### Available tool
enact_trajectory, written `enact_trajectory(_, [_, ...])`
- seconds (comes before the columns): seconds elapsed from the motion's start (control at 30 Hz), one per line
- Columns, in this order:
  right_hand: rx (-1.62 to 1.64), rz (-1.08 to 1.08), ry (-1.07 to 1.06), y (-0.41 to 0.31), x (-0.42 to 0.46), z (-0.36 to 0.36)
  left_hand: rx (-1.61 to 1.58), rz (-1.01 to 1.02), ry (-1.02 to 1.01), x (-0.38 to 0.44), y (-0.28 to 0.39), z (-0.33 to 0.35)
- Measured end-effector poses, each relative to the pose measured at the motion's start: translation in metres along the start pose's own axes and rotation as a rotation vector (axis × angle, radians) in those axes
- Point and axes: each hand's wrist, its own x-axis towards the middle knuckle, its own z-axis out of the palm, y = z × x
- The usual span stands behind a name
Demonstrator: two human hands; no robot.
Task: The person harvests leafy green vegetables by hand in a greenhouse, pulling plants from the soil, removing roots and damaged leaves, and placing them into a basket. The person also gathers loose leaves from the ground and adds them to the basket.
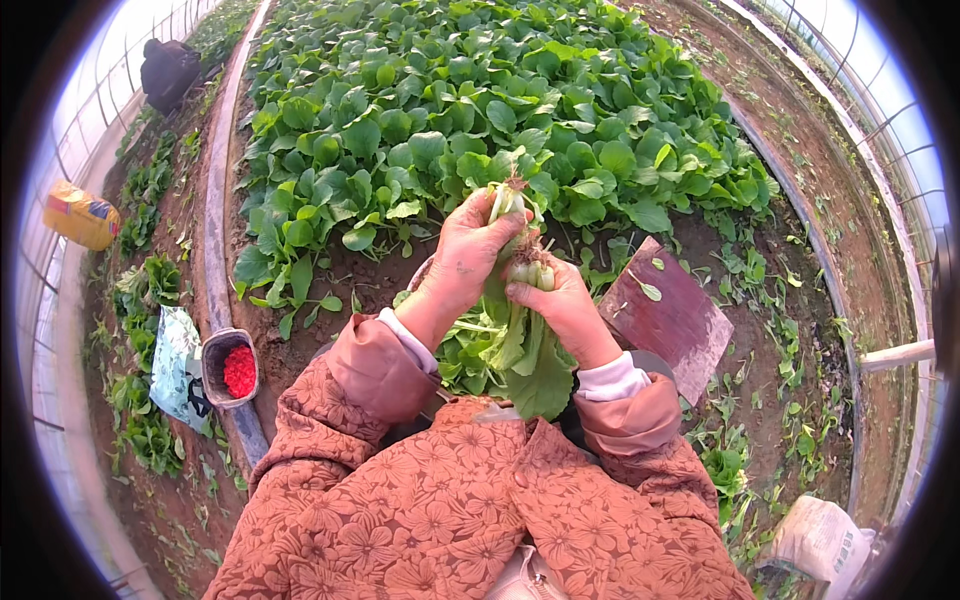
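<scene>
My left hand [469, 244] is closed around the pale stem base of a leafy green plant [510, 201], its roots pointing up. Just below and to the right, my right hand [551, 289] grips a bunch of leafy greens [532, 337] by the white stems, with soil-covered roots on top and leaves hanging down. The two hands are close together in front of my chest. More loose green leaves [469, 349] lie beneath them, partly hidden by the bunch. Ahead is a dense bed of growing leafy greens [450, 112].
A dark red board [667, 315] lies on the soil at right. A tub [214, 382] with red material and a pale blue bag [171, 367] are at left, beside a long edging strip [217, 165]. A yellow package [79, 217] lies far left; a person [169, 75] crouches beyond. A white sack [817, 540] is lower right.
</scene>
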Motion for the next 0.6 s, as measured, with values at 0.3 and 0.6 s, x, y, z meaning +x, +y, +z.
enact_trajectory(0.3, [-0.889,-0.494,0.074,0.005,0.003,0.002,1.067,0.315,0.204,0.005,0.019,-0.036])
enact_trajectory(0.6, [-0.852,-0.381,0.107,0.005,0.002,-0.013,1.25,0.443,0.372,0.012,0.045,-0.057])
